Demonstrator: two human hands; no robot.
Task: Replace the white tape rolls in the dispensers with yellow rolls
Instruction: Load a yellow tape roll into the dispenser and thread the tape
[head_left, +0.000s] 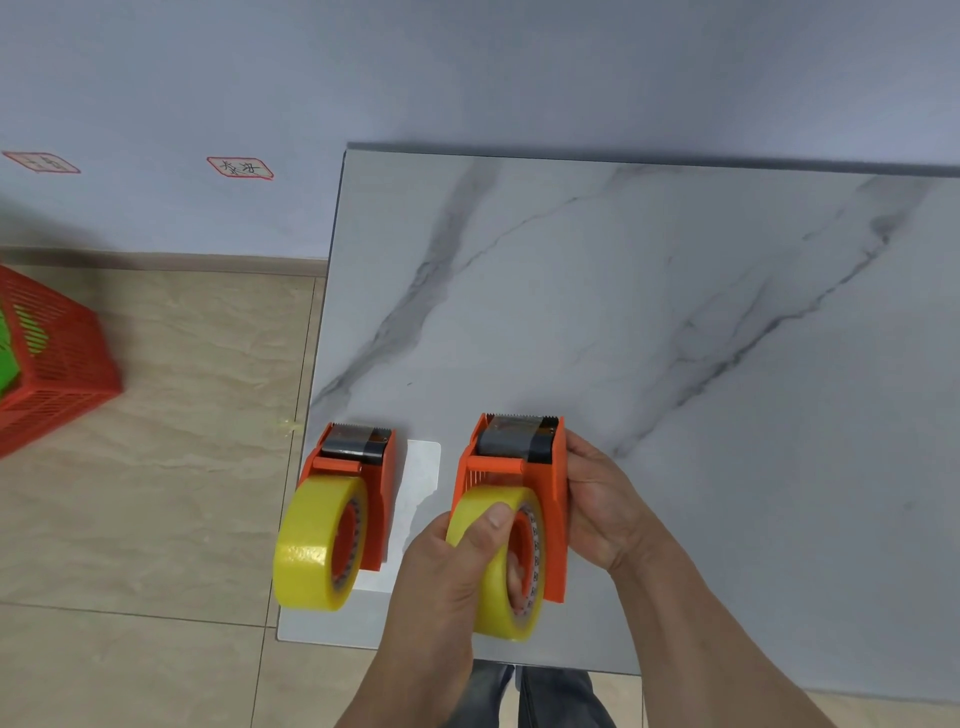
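Nearest me, left hand (447, 561) grips the yellow roll (506, 561), seating it, I judge; right hand (597, 504) clasps the right dispenser (540, 483), steadying it.

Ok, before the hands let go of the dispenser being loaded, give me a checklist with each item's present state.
1. Left dispenser carries a yellow roll: ok.
2. Right dispenser carries a yellow roll: ok.
3. That roll pushed fully onto its hub: cannot tell, the left hand covers it.
4. Right hand steadies the right dispenser's side: ok.
5. Tape end threaded up to the serrated blade: cannot tell.
6. Both dispensers stand on the marble table: ok.
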